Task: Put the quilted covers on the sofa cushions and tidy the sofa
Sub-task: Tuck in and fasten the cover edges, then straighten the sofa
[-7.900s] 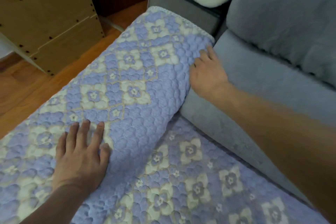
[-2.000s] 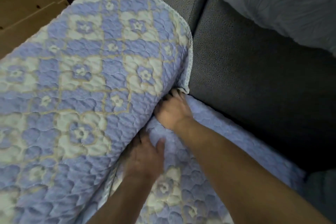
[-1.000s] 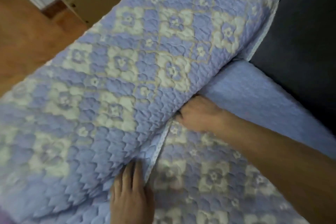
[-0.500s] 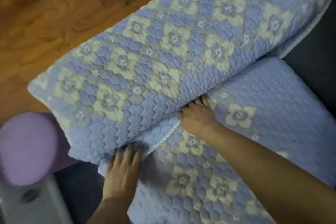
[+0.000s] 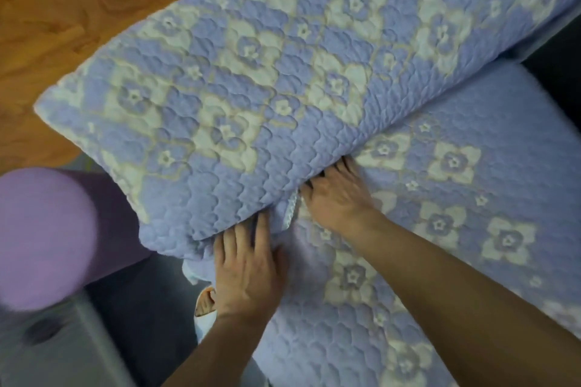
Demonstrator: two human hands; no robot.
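**Hands at the seam, tucking the cover edge under**

Cushion (image 5: 283, 88), wrapped in the lilac quilted cover (image 5: 330, 41), tilted up on its long edge over the second covered cushion (image 5: 471, 198), probably to open the seam for loose fabric. Left hand (image 5: 248, 270) flat, palm down, fingers straight and together, tips slipped just under the lifted cushion's near corner; pressing, not gripping. Right hand (image 5: 339, 195) beside it along the same seam, fingers pushed into the gap beneath the raised cushion; fingertips hidden, so impossible to tell whether pinching fabric or only pushing. White scalloped trim (image 5: 292, 207) bunched between the two hands, likely the edge being fed under. Dark sofa base (image 5: 144, 302) bare at the near left, with a purple rounded shape (image 5: 41, 236) at the left edge, too blurred to name. Wooden floor (image 5: 63, 9) beyond.

Compared with half a second back: same two-handed tuck, but hands closer together, trim now gathered between them instead of lying out along the seam. Against the view about eight seconds back: then left hand flat on top of the cushion and right hand up at its far corner; now both low at the near end.
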